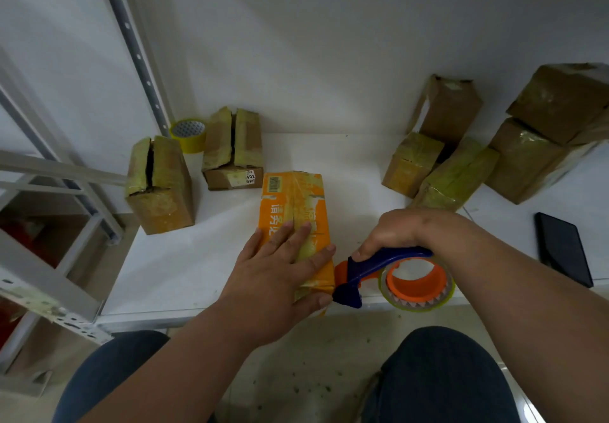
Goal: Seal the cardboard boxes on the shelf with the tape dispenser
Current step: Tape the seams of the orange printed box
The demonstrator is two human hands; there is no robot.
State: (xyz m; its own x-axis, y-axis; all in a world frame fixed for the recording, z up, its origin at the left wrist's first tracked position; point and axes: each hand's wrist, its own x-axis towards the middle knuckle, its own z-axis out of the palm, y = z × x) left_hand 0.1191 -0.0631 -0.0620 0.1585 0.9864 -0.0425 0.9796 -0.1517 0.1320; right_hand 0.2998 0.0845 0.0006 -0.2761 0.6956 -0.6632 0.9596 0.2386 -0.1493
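An orange printed box [291, 205] lies lengthwise on the white shelf [184, 267], its near end at the front edge. My left hand [280, 267] lies flat on its top with fingers spread and the thumb down the near end. My right hand [393, 233] grips the blue handle of the tape dispenser [395, 274], whose orange core carries a roll of clear tape. The dispenser's blue nose touches the box's near right corner. Two brown boxes with open top seams, one [159, 185] at left and one [234, 149] behind it, stand on the shelf.
A yellow tape roll [189, 134] stands against the wall by the metal upright [138, 56]. Several taped brown boxes [461, 162] are piled at the back right. A black phone [563, 248] lies on the shelf at right. My knees are below the shelf edge.
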